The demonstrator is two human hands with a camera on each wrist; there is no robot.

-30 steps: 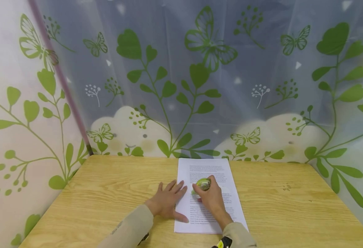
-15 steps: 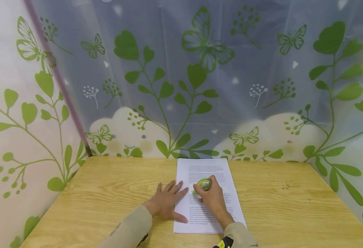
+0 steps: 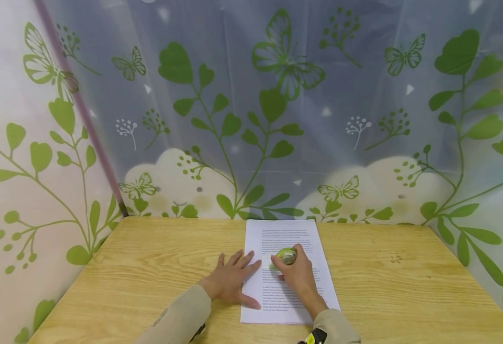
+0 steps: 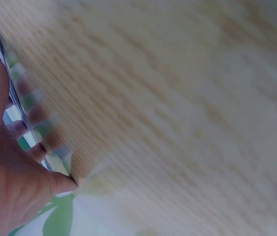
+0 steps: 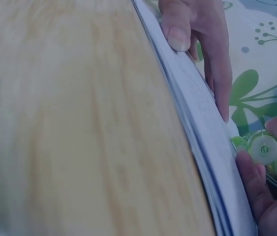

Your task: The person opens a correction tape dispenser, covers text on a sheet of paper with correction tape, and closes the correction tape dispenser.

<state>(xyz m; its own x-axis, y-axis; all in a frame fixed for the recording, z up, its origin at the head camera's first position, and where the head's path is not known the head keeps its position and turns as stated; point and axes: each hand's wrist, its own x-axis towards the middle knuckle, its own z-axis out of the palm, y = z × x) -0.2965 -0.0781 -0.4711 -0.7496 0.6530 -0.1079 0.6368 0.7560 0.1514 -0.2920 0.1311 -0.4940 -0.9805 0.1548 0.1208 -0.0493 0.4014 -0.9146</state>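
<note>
A stack of printed paper sheets point(image 3: 277, 298) lies on the wooden table. My right hand point(image 3: 299, 276) pinches a green, see-through correction tape dispenser point(image 3: 287, 256) between thumb and fingers, its tip down at the text lines around mid-page. In the right wrist view, the round reel of the correction tape dispenser point(image 5: 263, 147) shows through the casing. My left hand point(image 3: 231, 282) rests with spread fingers on the page's left edge, thumb near the lower left corner. In the left wrist view that left hand point(image 4: 13, 187) is seen at the side of the stack.
The wooden table point(image 3: 156, 258) extends to both sides of the paper and meets a leaf-and-butterfly patterned curtain point(image 3: 346, 119) behind. Similar printed cloth hangs at left and right. Dark wrist devices peek out at both cuffs.
My right hand has slid a little to the right across the page with the correction tape dispenser. The left hand stays in place on the paper. The head view has shifted slightly.
</note>
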